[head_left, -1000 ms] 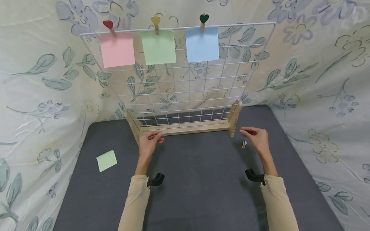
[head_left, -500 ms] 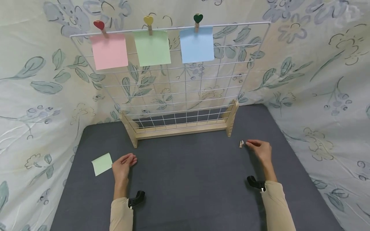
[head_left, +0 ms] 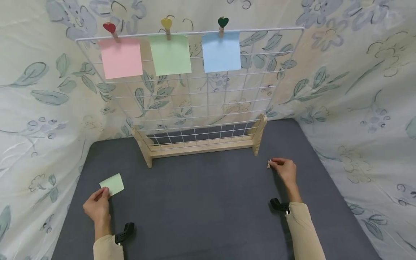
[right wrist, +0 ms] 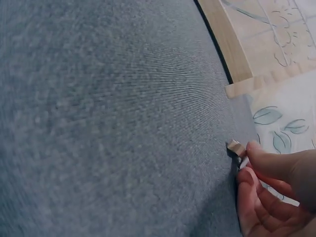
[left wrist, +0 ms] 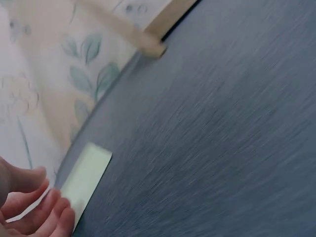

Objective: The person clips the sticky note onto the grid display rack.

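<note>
A loose pale green paper note lies at the left of the dark table. My left hand is at its near edge, fingertips overlapping the paper. In the left wrist view a gap shows between thumb and fingers, beside the note. On the right, a small wooden clothespin with a white end sits at the fingertips of my right hand. The right wrist view shows thumb and forefinger pinching the white end of this clothespin, close over the table.
A white wire grid in a wooden stand rises at the back. Pink, green and blue notes hang from its top bar by heart-topped clothespins. Floral cloth surrounds the dark table.
My left hand has come down from in front of the stand to the loose green note. My right hand has lowered and closed in on the clothespin, taking hold of it.
</note>
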Tool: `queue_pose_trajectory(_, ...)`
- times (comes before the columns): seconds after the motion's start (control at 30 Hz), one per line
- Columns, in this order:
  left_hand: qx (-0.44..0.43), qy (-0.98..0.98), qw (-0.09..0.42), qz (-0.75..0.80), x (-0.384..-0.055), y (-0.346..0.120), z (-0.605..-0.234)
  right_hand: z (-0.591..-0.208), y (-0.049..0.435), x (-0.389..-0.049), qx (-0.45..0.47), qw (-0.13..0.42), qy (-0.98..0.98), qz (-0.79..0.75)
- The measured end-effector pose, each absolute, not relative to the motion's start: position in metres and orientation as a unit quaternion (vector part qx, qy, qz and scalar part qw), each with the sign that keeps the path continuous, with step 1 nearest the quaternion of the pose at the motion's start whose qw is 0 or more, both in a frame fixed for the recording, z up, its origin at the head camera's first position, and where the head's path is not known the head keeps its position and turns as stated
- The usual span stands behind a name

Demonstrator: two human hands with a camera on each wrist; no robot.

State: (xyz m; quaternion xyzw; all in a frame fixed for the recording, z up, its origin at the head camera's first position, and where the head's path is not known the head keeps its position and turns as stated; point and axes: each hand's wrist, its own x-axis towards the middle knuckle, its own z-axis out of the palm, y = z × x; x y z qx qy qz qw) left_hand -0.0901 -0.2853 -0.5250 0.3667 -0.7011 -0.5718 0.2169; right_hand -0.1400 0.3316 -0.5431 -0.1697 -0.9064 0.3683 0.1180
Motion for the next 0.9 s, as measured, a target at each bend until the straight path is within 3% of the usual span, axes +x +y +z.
queue_pose_trajectory(0.2,0.396,-0.765,0.186,-0.473,-0.1,-0.317,-0.524,-0.542,0.323,-0.143,-0.169,0.108,-0.912,0.358)
queue_pose_trajectory(0.4,0.337,-0.85,0.178,-0.363,-0.109,-0.321,-0.527,-0.537,0.322,-0.143,-0.164,0.094,-0.915,0.355)
queue_pose_trajectory(0.8,0.292,-0.869,0.206,-0.341,-0.105,-0.318,-0.532,-0.541,0.323,-0.134,-0.141,0.064,-0.898,0.412)
queue_pose_trajectory(0.9,0.286,-0.872,0.189,-0.349,-0.102,-0.321,-0.531,-0.541,0.325,-0.133,-0.123,0.07,-0.904,0.404)
